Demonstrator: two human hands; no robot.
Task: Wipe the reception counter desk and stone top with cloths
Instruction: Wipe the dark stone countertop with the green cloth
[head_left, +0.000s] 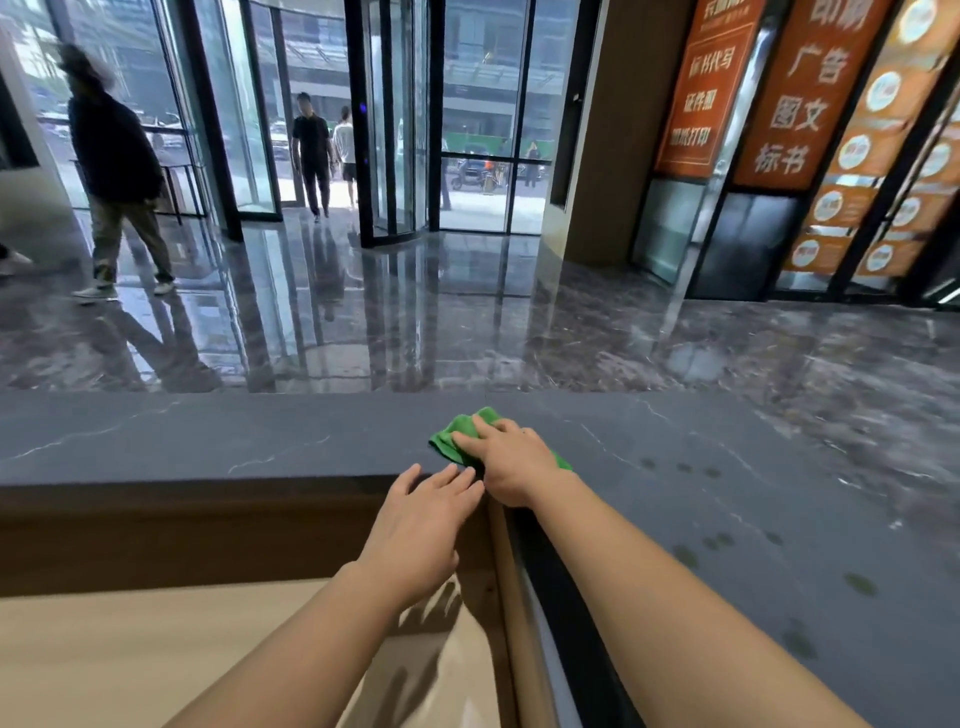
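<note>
Pressing green cloth (451, 435) with flat right hand (511, 462), left hand (421, 525) released alongside, grey stone bench (208, 436) beneath, glossy lobby floor (467, 322) beyond.

The cloth (457, 432) lies on the stone top (208, 436), near its inner corner, under the right hand (511, 462). The left hand (421, 525) is just left of it, at the top's near edge. The lower desk (130, 649) lies before and below this edge. Behind the stone top, the floor (467, 322) reaches the glass doors (395, 130).
</note>
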